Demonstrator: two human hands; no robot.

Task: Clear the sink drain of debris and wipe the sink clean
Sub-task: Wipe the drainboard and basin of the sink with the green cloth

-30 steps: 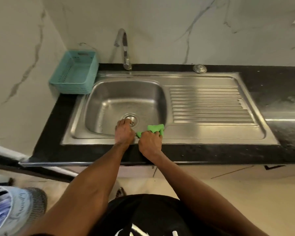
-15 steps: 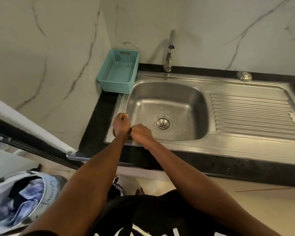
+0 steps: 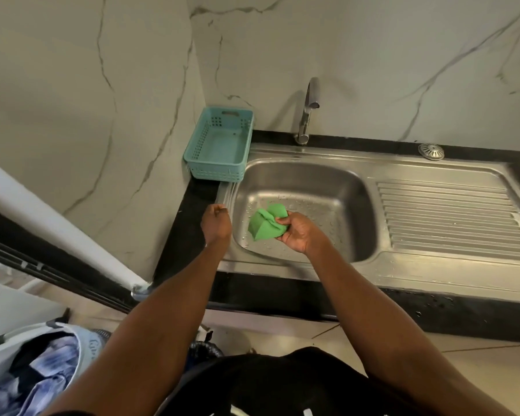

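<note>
One green cloth (image 3: 266, 222) is seen in the head view, crumpled, its long axis running from near left to far right, gripped by the right hand (image 3: 297, 232) above the sink (image 3: 357, 205) basin. The left hand (image 3: 216, 225) is curled tight over the sink's left rim; whether anything is held cannot be told. One teal basket (image 3: 219, 145) stands at far left, one faucet (image 3: 308, 111) behind.

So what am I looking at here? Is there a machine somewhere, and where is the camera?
No machine: a person works with two bare hands, and the camera sits on their head, looking down. The right hand holds a crumpled green cloth over the wet steel sink basin. The left hand is curled into a loose fist above the sink's left rim; whether it holds anything is hidden. On the black counter stand a teal plastic basket and a tap; a round metal strainer lies at the back.
</note>
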